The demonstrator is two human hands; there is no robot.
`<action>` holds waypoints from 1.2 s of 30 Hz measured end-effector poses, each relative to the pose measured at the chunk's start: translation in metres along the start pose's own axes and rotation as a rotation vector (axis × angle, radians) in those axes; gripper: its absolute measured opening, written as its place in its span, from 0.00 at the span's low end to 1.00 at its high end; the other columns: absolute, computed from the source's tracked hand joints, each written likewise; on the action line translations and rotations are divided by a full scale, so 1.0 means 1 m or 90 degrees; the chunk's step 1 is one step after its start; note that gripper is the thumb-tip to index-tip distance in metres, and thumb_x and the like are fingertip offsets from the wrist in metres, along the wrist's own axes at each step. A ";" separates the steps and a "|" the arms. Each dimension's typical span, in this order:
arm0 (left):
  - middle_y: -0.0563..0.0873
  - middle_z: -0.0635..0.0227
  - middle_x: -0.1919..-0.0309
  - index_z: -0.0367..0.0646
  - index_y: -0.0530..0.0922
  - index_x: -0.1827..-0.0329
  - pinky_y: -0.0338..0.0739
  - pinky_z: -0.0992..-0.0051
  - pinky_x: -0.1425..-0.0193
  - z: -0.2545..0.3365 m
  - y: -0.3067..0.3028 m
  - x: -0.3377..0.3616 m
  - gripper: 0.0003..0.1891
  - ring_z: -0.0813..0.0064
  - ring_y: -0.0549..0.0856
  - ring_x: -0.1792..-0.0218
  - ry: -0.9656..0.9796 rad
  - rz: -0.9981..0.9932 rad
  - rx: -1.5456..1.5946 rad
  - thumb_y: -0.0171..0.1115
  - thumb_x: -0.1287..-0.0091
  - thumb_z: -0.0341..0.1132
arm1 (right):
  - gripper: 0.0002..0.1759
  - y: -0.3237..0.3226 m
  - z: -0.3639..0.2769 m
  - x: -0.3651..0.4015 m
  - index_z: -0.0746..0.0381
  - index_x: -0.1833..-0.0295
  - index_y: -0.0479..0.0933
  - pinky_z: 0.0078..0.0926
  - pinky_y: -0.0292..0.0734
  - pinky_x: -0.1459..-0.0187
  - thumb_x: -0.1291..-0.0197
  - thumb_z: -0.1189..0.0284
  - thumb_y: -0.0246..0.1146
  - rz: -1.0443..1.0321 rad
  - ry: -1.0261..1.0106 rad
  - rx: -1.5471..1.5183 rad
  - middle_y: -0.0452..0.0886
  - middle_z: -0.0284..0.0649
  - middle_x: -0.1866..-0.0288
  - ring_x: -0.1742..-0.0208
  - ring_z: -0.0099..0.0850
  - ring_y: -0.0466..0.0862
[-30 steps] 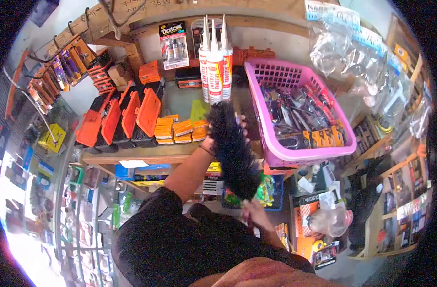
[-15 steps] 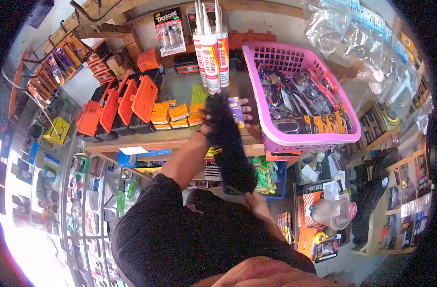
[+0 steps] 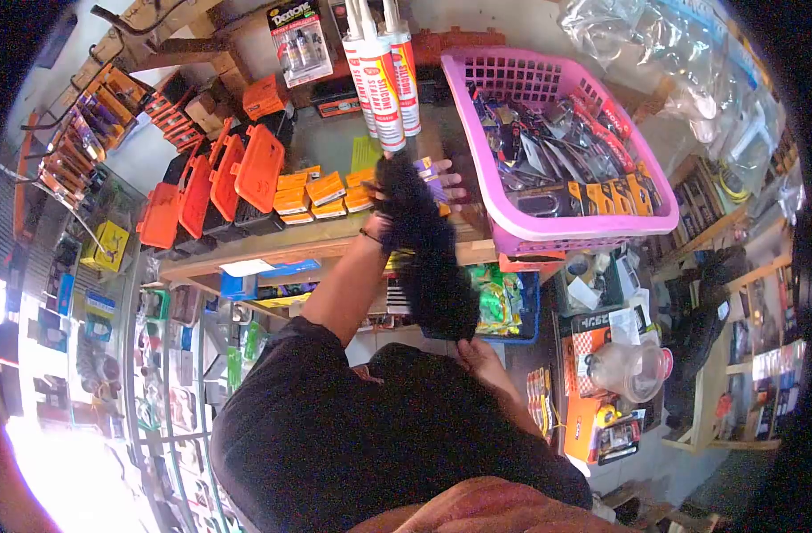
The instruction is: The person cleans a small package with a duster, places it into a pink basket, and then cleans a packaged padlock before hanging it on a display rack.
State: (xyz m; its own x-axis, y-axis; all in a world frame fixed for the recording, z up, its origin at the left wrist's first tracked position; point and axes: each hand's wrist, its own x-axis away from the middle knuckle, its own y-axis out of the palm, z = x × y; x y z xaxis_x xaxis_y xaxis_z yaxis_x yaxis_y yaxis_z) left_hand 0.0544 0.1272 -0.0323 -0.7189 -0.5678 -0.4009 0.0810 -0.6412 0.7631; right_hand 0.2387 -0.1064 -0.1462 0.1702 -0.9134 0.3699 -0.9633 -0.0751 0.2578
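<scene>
A dark, fluffy duster (image 3: 428, 258) stretches up across the middle of the view, slightly blurred. My right hand (image 3: 483, 360) is closed around its lower end. My left hand (image 3: 448, 182) is mostly hidden behind the duster's upper part, at the shelf's front. Its fingertips show to the right of the duster, against a small purple and yellow box (image 3: 431, 180) that the hand appears to hold. Just left of that hand, small orange-yellow boxes (image 3: 326, 188) sit in stacks. White-and-red silicone sealant tubes (image 3: 384, 93) stand upright behind the duster's tip.
A pink basket (image 3: 583, 226) full of packaged tools stands right of my left hand. Orange-lidded cases (image 3: 259, 169) line the shelf's left. Below are a blue tray (image 3: 534, 306) with green packets and a clear plastic jar (image 3: 632, 371). Plastic bags hang at upper right.
The view has shifted, so the shelf goods sit higher in the picture. My right hand still grips the duster, whose lower end has moved slightly up. My left hand remains by the small box.
</scene>
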 end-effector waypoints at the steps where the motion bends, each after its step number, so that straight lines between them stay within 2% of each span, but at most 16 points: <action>1: 0.73 0.54 0.46 0.38 0.63 0.41 0.65 0.57 0.41 -0.002 -0.006 0.002 0.37 0.56 0.73 0.46 -0.002 -0.004 0.001 0.35 0.39 0.64 | 0.17 -0.004 -0.005 0.001 0.59 0.73 0.68 0.16 0.58 0.81 0.36 0.60 0.48 -0.056 -0.061 0.181 0.67 0.28 0.84 0.82 0.19 0.66; 3: 0.71 0.50 0.46 0.38 0.60 0.38 0.66 0.53 0.42 -0.002 0.030 0.002 0.42 0.53 0.71 0.45 0.089 0.233 0.074 0.39 0.43 0.68 | 0.17 -0.010 0.002 -0.002 0.59 0.73 0.68 0.16 0.58 0.81 0.36 0.60 0.48 -0.049 -0.049 0.096 0.67 0.28 0.85 0.82 0.19 0.66; 5: 0.72 0.49 0.46 0.37 0.60 0.39 0.66 0.52 0.43 0.000 0.008 0.005 0.44 0.51 0.72 0.46 0.078 0.079 0.265 0.41 0.45 0.69 | 0.17 -0.013 0.004 0.000 0.59 0.73 0.68 0.16 0.57 0.81 0.35 0.61 0.47 -0.043 -0.028 0.013 0.66 0.28 0.85 0.82 0.19 0.65; 9: 0.78 0.58 0.52 0.38 0.67 0.44 0.71 0.60 0.45 -0.004 0.020 0.000 0.39 0.61 0.78 0.52 0.020 0.123 -0.037 0.41 0.43 0.67 | 0.18 -0.008 0.004 0.004 0.58 0.75 0.68 0.15 0.54 0.81 0.35 0.62 0.46 -0.075 -0.070 0.109 0.64 0.27 0.85 0.83 0.18 0.63; 11: 0.75 0.54 0.49 0.37 0.64 0.41 0.70 0.53 0.45 -0.003 0.051 -0.003 0.42 0.56 0.76 0.49 0.134 0.476 -0.143 0.43 0.45 0.68 | 0.18 -0.008 0.004 0.000 0.58 0.76 0.68 0.14 0.53 0.81 0.34 0.62 0.46 -0.024 -0.015 0.004 0.64 0.27 0.85 0.83 0.17 0.62; 13: 0.73 0.51 0.47 0.37 0.62 0.40 0.68 0.53 0.43 -0.001 0.021 0.003 0.42 0.53 0.73 0.46 0.100 0.384 -0.046 0.43 0.44 0.67 | 0.17 -0.007 0.007 0.001 0.62 0.72 0.71 0.18 0.58 0.80 0.36 0.62 0.49 -0.059 -0.044 0.157 0.68 0.28 0.83 0.83 0.18 0.65; 15: 0.72 0.55 0.45 0.39 0.66 0.41 0.62 0.57 0.38 0.000 -0.004 0.005 0.38 0.57 0.72 0.45 -0.006 0.014 -0.005 0.35 0.40 0.65 | 0.18 -0.007 0.013 0.000 0.62 0.73 0.71 0.19 0.58 0.80 0.36 0.61 0.49 -0.061 -0.031 0.159 0.68 0.28 0.83 0.83 0.19 0.65; 17: 0.72 0.55 0.45 0.40 0.65 0.41 0.62 0.57 0.38 0.000 -0.004 0.006 0.37 0.57 0.72 0.45 -0.009 0.050 0.019 0.35 0.39 0.64 | 0.18 -0.007 0.010 -0.002 0.62 0.73 0.70 0.19 0.59 0.79 0.36 0.61 0.49 -0.068 -0.026 0.168 0.67 0.28 0.84 0.83 0.19 0.65; 20: 0.69 0.50 0.44 0.37 0.58 0.37 0.60 0.48 0.39 -0.003 0.049 0.000 0.42 0.51 0.70 0.44 0.089 0.420 -0.086 0.39 0.42 0.66 | 0.19 -0.008 0.007 0.000 0.61 0.73 0.69 0.18 0.58 0.81 0.36 0.59 0.48 -0.093 0.021 -0.087 0.66 0.28 0.85 0.84 0.19 0.64; 21: 0.69 0.50 0.44 0.37 0.58 0.37 0.60 0.48 0.39 -0.003 0.024 0.002 0.42 0.51 0.70 0.44 0.089 0.420 -0.082 0.39 0.42 0.66 | 0.19 -0.010 0.014 -0.005 0.60 0.72 0.69 0.16 0.58 0.82 0.36 0.58 0.48 -0.122 -0.046 0.085 0.66 0.27 0.85 0.84 0.18 0.63; 23: 0.70 0.51 0.44 0.37 0.61 0.39 0.59 0.49 0.39 0.000 -0.043 0.004 0.45 0.54 0.70 0.43 -0.041 0.058 0.014 0.38 0.46 0.71 | 0.18 -0.010 0.015 -0.003 0.60 0.72 0.69 0.15 0.57 0.83 0.36 0.58 0.47 -0.149 -0.115 0.258 0.65 0.27 0.85 0.85 0.17 0.63; 25: 0.68 0.51 0.43 0.37 0.57 0.37 0.59 0.50 0.38 0.001 0.012 0.010 0.46 0.51 0.68 0.42 -0.005 0.100 0.060 0.40 0.46 0.70 | 0.19 -0.002 0.000 0.003 0.59 0.71 0.69 0.13 0.56 0.84 0.36 0.57 0.47 -0.086 -0.001 -0.032 0.66 0.28 0.84 0.85 0.16 0.62; 27: 0.69 0.50 0.44 0.37 0.57 0.37 0.59 0.49 0.39 -0.002 0.022 0.001 0.45 0.51 0.69 0.43 0.075 0.290 -0.019 0.40 0.46 0.69 | 0.19 -0.001 0.001 0.000 0.59 0.71 0.68 0.13 0.56 0.84 0.35 0.57 0.46 -0.109 0.001 -0.005 0.66 0.28 0.84 0.85 0.16 0.63; 31: 0.69 0.50 0.44 0.36 0.62 0.40 0.62 0.53 0.39 -0.001 -0.033 0.005 0.43 0.53 0.70 0.44 -0.038 0.022 0.106 0.38 0.44 0.68 | 0.20 0.001 0.004 0.001 0.59 0.72 0.68 0.14 0.56 0.85 0.35 0.56 0.46 -0.134 -0.001 0.063 0.66 0.28 0.84 0.86 0.16 0.62; 34: 0.70 0.48 0.45 0.34 0.61 0.40 0.62 0.51 0.40 -0.002 0.008 0.000 0.43 0.48 0.69 0.44 0.098 0.319 0.017 0.39 0.44 0.68 | 0.19 0.005 -0.013 0.008 0.59 0.71 0.68 0.15 0.56 0.85 0.35 0.57 0.46 -0.079 0.026 -0.066 0.65 0.27 0.84 0.86 0.16 0.61; 36: 0.71 0.48 0.45 0.34 0.62 0.40 0.62 0.51 0.41 0.003 0.001 0.007 0.43 0.49 0.70 0.44 0.039 0.236 0.045 0.38 0.43 0.68 | 0.20 0.004 -0.008 0.005 0.59 0.73 0.66 0.15 0.54 0.86 0.35 0.57 0.45 -0.126 0.024 0.009 0.63 0.28 0.85 0.87 0.17 0.61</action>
State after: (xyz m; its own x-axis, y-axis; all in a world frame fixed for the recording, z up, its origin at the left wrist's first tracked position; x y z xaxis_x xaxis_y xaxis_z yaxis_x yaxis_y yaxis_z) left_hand 0.0477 0.1240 -0.0325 -0.6074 -0.7854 -0.1191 0.2778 -0.3505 0.8944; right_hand 0.2374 -0.1083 -0.1364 0.3643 -0.8646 0.3461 -0.9129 -0.2581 0.3162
